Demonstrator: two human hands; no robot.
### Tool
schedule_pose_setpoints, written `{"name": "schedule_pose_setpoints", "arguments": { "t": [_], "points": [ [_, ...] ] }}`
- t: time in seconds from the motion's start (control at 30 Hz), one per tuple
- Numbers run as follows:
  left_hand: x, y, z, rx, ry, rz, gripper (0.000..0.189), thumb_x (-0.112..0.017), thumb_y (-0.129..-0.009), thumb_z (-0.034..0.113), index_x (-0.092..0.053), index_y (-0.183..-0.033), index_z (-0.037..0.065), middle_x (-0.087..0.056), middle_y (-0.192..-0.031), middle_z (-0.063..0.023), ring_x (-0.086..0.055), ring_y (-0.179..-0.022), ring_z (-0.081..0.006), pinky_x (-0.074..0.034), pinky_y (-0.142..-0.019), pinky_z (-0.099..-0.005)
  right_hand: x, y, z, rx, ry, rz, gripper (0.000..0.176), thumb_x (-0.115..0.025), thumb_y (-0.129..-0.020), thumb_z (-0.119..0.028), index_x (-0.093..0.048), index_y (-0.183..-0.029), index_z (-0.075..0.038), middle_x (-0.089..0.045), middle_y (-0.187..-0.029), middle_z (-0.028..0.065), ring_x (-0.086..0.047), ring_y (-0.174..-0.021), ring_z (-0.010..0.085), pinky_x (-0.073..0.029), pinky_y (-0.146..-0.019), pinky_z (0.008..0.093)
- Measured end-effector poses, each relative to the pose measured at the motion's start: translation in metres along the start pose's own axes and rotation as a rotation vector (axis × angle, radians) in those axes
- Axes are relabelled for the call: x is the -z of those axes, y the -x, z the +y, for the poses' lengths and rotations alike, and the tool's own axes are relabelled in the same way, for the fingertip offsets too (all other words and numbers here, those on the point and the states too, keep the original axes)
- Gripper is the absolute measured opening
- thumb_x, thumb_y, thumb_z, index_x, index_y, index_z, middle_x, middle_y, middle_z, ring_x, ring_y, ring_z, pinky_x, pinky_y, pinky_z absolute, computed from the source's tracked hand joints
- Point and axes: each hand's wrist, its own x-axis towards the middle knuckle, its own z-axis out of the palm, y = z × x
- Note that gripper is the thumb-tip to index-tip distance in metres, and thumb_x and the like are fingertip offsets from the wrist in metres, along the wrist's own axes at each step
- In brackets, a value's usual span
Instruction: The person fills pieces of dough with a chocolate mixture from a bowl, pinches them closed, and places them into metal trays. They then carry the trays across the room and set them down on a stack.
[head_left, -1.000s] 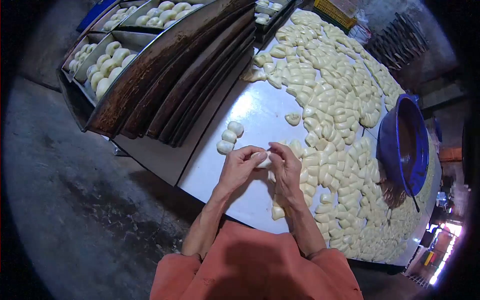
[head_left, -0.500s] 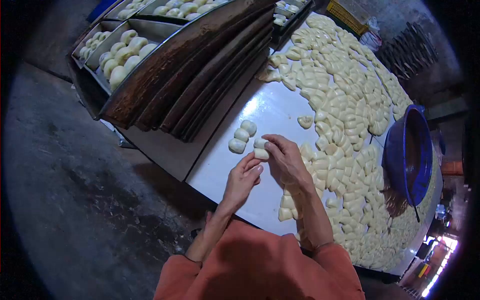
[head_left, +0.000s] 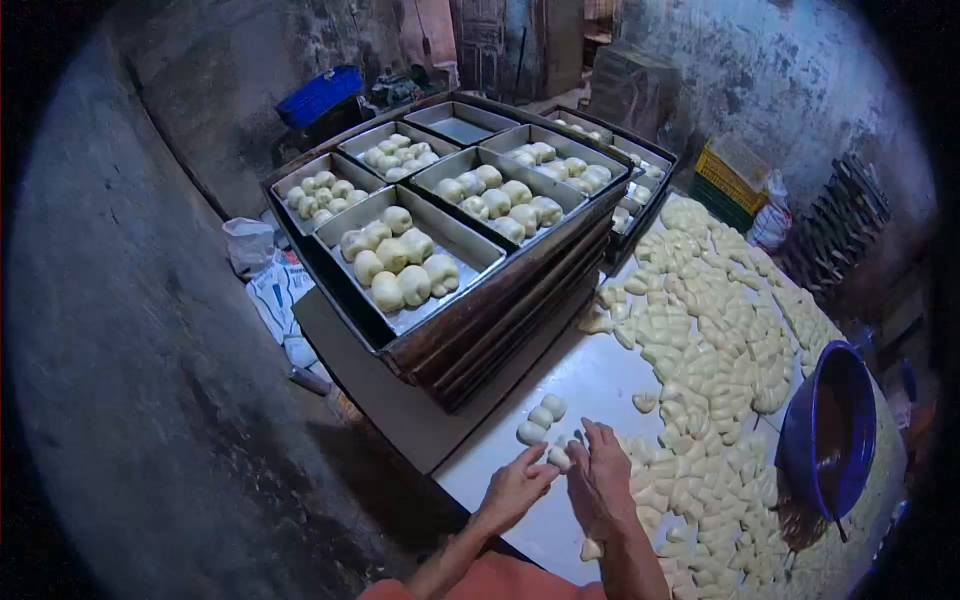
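Observation:
Small pale dough pieces [head_left: 560,458] sit between my two hands, low over the white tabletop. My left hand [head_left: 517,487] has its thumb and fingertips closed against their near left side. From the right, my right hand [head_left: 604,470] curls over them, its thumb pressed on the dough and its fingers partly covering it. Just beyond my fingers, a short row of three rounded dough balls [head_left: 541,418] lies on the table, touching one another. A lone dough piece [head_left: 645,402] rests farther right, beside a broad spread of cut dough pieces [head_left: 700,340].
Stacked dark trays [head_left: 500,335] stand at the table's left, the top one holding metal pans [head_left: 475,262] of dough balls. A blue basin [head_left: 800,430] is at the right. Yellow and green crates [head_left: 735,180] and a blue crate [head_left: 320,95] are farther back.
My view has tilted up and toward the trays, showing their pans and the back wall. My hands stay at the same dough pieces; my right fingers are straighter.

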Motion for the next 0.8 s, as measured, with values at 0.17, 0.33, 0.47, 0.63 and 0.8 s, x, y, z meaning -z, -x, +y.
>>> {"name": "schedule_pose_setpoints", "arguments": {
  "t": [0.17,0.33,0.47,0.63,0.8],
  "points": [
    [0.033,-0.002,0.006,-0.220,-0.515,0.248,0.040,-0.066,-0.087,0.030,-0.065,-0.121,0.008,-0.071,-0.079,-0.0121,-0.070,-0.075,-0.0203,-0.053,-0.069,-0.0346,0.005,-0.002,-0.010,0.246,0.102,-0.086,0.044,-0.066,-0.085,-0.026,-0.055,-0.120,-0.002,-0.056,-0.120,0.0198,-0.054,-0.108,0.0387,-0.046,-0.088,0.0471],
    [0.060,-0.006,0.014,-0.239,-0.520,0.235,0.035,-0.067,-0.090,0.021,-0.064,-0.120,0.004,-0.072,-0.085,-0.0141,-0.070,-0.076,-0.0143,-0.053,-0.060,-0.0293,0.009,-0.009,0.015,0.297,0.076,0.089,0.035,-0.067,-0.082,-0.010,-0.057,-0.114,0.000,-0.058,-0.115,0.0218,-0.057,-0.106,0.0394,-0.048,-0.089,0.0446],
    [0.058,-0.021,0.023,-0.292,-0.326,0.162,0.038,-0.066,-0.091,0.025,-0.063,-0.121,0.003,-0.072,-0.091,-0.0119,-0.070,-0.073,-0.0146,-0.053,-0.060,-0.0281,0.029,-0.066,0.030,0.084,-0.084,0.209,0.031,-0.064,-0.084,-0.005,-0.057,-0.114,0.000,-0.059,-0.110,0.0229,-0.061,-0.096,0.0391,-0.051,-0.081,0.0428],
    [0.036,-0.046,0.074,-0.371,-0.498,0.126,0.037,-0.066,-0.090,0.025,-0.062,-0.120,0.003,-0.071,-0.097,-0.0155,-0.070,-0.074,-0.0232,-0.054,-0.067,-0.0330,0.005,-0.151,0.061,0.141,0.206,0.325,0.040,-0.065,-0.083,-0.012,-0.054,-0.120,-0.002,-0.059,-0.106,0.0187,-0.061,-0.093,0.0365,-0.050,-0.079,0.0464],
    [0.006,-0.128,0.095,-0.677,-0.574,0.112,0.037,-0.061,-0.090,0.018,-0.060,-0.122,-0.001,-0.068,-0.107,-0.0218,-0.066,-0.102,-0.0342,-0.051,-0.087,-0.0391,-0.019,-0.203,0.078,0.073,0.311,0.236,0.033,-0.067,-0.078,-0.019,-0.061,-0.105,-0.001,-0.057,-0.100,0.0181,-0.058,-0.093,0.0358,-0.049,-0.078,0.0474]
  ]
}}
